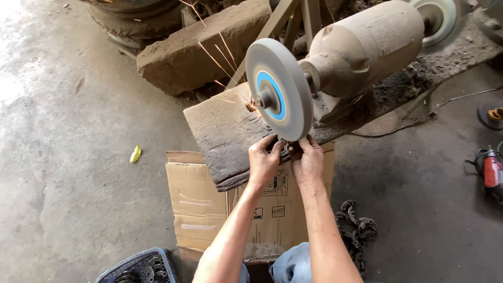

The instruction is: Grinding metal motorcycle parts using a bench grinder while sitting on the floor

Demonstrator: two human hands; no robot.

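Head view: both hands meet under the grinding wheel (279, 96), which sits at about 12 o'clock from them. The left hand (264, 160) and right hand (307, 161) are each clenched, fingertips together, on a small workpiece (287, 148) pressed up against the wheel's lower rim; the piece is mostly hidden by the fingers, so its shape cannot be told. Two hands likely steady it against the wheel's pull. Sparks (220, 55) fly off toward 10 o'clock, away from the person, which suits holding from below. The motor (361, 50) lies at 2 o'clock, with a second wheel (437, 18) beyond it. A worn slab (225, 133) hangs just left of the hands, at 9 o'clock, seemingly as a guard or rest. A flattened cardboard box (201, 204) lies beneath the arms. Curved metal parts (355, 222) are heaped at 5 o'clock, within reach, and a basket (139, 266) with similar parts sits at 7 o'clock. A red power tool (491, 170) lies well apart at 3 o'clock.
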